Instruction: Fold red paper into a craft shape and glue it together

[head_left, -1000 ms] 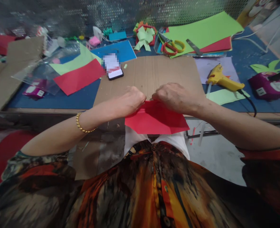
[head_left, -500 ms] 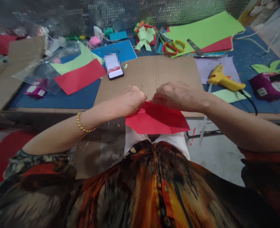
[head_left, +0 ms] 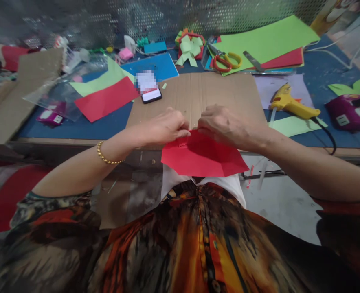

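A folded piece of red paper (head_left: 204,158) hangs over the front edge of the table, above my lap. At its top left edge, my left hand (head_left: 172,125) is closed in a pinch on the paper. My right hand (head_left: 218,124) grips the top edge a little further right, fingers curled and partly hidden. A small flap stands out on the paper below my left fingers. Under both hands lies a flat sheet of brown cardboard (head_left: 225,87).
A phone (head_left: 152,95) rests on the cardboard's left part, by red paper (head_left: 105,99). Scissors (head_left: 225,61) and green sheets (head_left: 268,38) lie at the back. To the right are a yellow glue gun (head_left: 294,103) with a cord and a purple box (head_left: 349,114).
The view has shifted slightly. My hands have moved a little apart along the paper's top edge, and more of the small flap shows.
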### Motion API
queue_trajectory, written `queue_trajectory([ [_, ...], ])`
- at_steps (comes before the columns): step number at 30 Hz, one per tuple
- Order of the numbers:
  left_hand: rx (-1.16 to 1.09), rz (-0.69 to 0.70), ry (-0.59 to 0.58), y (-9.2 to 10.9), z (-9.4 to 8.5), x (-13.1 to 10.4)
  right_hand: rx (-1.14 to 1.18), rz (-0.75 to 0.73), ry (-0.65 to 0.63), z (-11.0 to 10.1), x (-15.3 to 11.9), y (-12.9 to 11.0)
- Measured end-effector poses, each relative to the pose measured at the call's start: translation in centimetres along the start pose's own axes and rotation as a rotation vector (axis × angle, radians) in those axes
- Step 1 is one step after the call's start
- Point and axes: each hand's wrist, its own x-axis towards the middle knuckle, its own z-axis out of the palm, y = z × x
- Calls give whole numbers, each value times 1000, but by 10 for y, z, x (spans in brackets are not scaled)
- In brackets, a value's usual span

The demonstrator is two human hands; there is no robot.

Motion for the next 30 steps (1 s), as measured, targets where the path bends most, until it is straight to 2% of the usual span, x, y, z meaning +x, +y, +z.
queue_trajectory([
  [2, -80, -35, -15, -1, -7, 0, -57, -16, -18, 1, 1, 1],
  [6, -197, -19, 33, -2, -11, 2, -106, -60, 13, -1, 1, -1],
  [10, -118, 15, -9, 0, -6, 7, -128, -69, 19, -5, -1, -3],
  [19, -103, -60, -68, 8, -4, 12, -208, -68, 9, 0, -1, -6],
  [22, -81, -59, -40, 8, -3, 13, -217, -76, 33, 2, -1, -6],
  [27, -32, 31, 74, 7, 3, 12, -207, -104, 78, 7, -1, -3],
  [30, -15, 50, 101, 8, 6, 10, -151, -133, 117, 8, -3, -1],
])
